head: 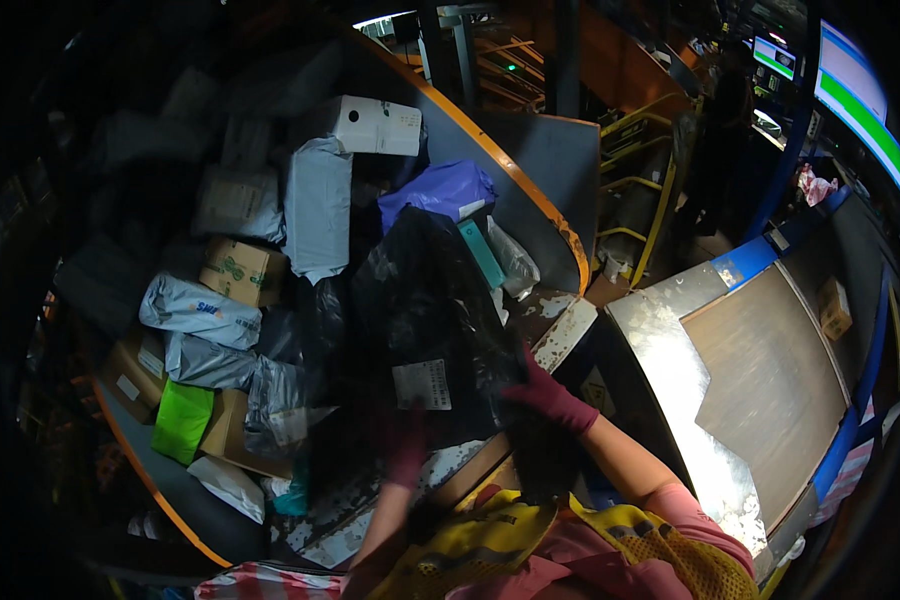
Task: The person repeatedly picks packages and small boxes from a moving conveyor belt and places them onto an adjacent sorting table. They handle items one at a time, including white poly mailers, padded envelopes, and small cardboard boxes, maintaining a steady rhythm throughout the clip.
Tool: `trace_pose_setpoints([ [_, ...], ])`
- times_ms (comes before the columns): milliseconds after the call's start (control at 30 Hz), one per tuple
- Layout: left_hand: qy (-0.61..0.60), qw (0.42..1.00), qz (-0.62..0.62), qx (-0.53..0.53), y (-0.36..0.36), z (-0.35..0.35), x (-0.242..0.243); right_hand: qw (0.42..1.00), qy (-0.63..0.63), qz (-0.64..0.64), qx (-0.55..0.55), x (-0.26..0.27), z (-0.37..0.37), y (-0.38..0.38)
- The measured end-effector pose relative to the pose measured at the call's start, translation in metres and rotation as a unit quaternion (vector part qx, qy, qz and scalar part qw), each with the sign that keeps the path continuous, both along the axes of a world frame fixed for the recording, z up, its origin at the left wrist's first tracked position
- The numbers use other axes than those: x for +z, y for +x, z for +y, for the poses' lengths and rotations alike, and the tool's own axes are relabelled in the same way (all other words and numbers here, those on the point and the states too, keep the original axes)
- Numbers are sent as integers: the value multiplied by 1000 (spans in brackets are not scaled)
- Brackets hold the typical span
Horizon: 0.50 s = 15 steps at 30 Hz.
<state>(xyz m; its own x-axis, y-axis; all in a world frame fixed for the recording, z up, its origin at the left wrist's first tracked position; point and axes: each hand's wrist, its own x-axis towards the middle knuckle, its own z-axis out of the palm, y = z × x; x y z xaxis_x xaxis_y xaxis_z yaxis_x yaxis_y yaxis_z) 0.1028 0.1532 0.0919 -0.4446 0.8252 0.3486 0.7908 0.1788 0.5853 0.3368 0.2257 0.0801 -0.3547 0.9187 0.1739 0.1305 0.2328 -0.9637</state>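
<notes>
A large parcel in black plastic (pixel 427 300) lies on the chute right before me, with a white printed label (pixel 422 385) on its near part. My right hand (pixel 551 397), in a dark red glove, is at the parcel's right edge with thumb and fingers spread. My left hand (pixel 407 450), gloved alike, is at its near edge below the label. That hand is dark and blurred, so its grip on the plastic is unclear. Behind the black parcel rest a purple bag (pixel 439 191) and a narrow teal box (pixel 482 253).
Several parcels crowd the chute at left, including a long grey-white package (pixel 319 210), a cardboard box (pixel 241 271) and a green packet (pixel 183 421). An orange rim (pixel 487 142) borders the chute. A metal-edged belt table (pixel 772 390) stands at right, beneath a screen (pixel 859 90).
</notes>
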Motion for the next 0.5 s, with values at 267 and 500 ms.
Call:
trace_pose_setpoints([
  [267, -8, 957, -276, -91, -2, 11, -23, 980, -159, 115, -37, 45, -41, 7],
  [500, 129, 914, -182, -340, 111, -15, 7, 938, -77, 268, -205, 9, -160, 135],
])
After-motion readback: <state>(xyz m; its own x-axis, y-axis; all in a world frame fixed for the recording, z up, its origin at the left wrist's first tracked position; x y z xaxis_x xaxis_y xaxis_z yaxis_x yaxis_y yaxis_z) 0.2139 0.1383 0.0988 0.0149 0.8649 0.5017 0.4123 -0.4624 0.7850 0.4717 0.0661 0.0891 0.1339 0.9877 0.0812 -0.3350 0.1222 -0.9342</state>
